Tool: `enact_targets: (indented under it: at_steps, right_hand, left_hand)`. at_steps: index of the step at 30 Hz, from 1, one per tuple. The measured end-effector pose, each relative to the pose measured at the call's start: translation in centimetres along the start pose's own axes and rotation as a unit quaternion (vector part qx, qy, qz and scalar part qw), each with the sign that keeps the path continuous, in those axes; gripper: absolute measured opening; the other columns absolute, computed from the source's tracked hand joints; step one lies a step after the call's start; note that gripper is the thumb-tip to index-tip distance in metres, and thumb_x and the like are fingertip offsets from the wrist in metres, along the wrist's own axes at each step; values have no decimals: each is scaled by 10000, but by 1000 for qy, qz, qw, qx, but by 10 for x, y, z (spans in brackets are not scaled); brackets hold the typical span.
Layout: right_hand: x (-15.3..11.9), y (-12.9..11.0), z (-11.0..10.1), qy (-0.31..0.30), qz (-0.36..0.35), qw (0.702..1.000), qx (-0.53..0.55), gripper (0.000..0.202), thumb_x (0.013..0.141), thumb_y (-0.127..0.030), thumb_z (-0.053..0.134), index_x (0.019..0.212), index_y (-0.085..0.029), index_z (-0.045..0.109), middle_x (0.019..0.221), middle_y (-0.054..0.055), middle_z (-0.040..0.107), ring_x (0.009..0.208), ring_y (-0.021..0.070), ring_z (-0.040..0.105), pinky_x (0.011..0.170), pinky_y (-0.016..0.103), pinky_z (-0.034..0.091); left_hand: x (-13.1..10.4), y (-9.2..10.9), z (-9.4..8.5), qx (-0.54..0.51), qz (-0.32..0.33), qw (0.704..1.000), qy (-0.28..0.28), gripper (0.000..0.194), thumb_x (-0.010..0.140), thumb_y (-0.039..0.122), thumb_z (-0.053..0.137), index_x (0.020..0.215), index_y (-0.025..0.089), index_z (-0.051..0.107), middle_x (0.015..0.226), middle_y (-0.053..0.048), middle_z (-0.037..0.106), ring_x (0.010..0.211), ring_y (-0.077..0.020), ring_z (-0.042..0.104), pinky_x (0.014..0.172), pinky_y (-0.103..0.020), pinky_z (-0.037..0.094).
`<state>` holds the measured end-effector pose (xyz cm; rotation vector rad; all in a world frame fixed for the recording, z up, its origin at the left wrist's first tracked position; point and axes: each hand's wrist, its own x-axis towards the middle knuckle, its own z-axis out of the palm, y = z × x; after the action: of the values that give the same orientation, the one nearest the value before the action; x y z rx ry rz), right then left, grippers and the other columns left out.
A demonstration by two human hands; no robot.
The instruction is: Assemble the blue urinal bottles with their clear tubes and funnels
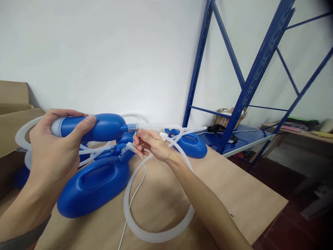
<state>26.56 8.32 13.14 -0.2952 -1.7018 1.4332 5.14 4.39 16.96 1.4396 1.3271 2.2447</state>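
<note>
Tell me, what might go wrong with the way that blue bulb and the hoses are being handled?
The right hand pinches at the narrow tip of the blue bulb, held in the left hand; a tug might pull the translucent hose loose. Its loops drape around a blue container, so they could snag or drag it along the table.

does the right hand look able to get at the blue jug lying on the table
Probably yes: the right hand pinches at the nozzle of the held bottle, and the jug lies just below it, with only loose tubing between.
</note>
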Motion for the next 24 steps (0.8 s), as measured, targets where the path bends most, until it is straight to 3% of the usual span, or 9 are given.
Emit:
enact_targets:
  at_steps: [11, 20, 24]
  right_hand:
    - [0, -4, 5, 19, 17, 1000, 8, 553, 825, -690, 762, 701, -194, 552, 599, -60, 483, 479, 78, 500, 398, 208, 255]
    - [1, -1, 8, 32, 30, 997, 57, 536, 843, -614, 772, 652, -188, 507, 574, -67, 439, 465, 58, 418, 425, 204, 178]
    - [1, -5, 11, 41, 47, 995, 75, 504, 878, -548, 750, 635, -193, 486, 563, -69, 423, 469, 57, 381, 448, 205, 236]
  left_hand:
    - [3, -5, -1, -5, -4, 1000, -11, 368, 639, 403, 929, 890, 202, 751, 872, -13, 730, 778, -164, 663, 628, -253, 524]
    - [1, -2, 0, -25, -14, 999, -18, 353, 630, 385, 932, 876, 205, 756, 840, -9, 719, 729, -144, 640, 567, -221, 503]
    - [2, -3, 0, -11, -10, 1000, -12, 380, 626, 425, 931, 884, 204, 761, 849, -15, 722, 723, -153, 644, 563, -232, 507]
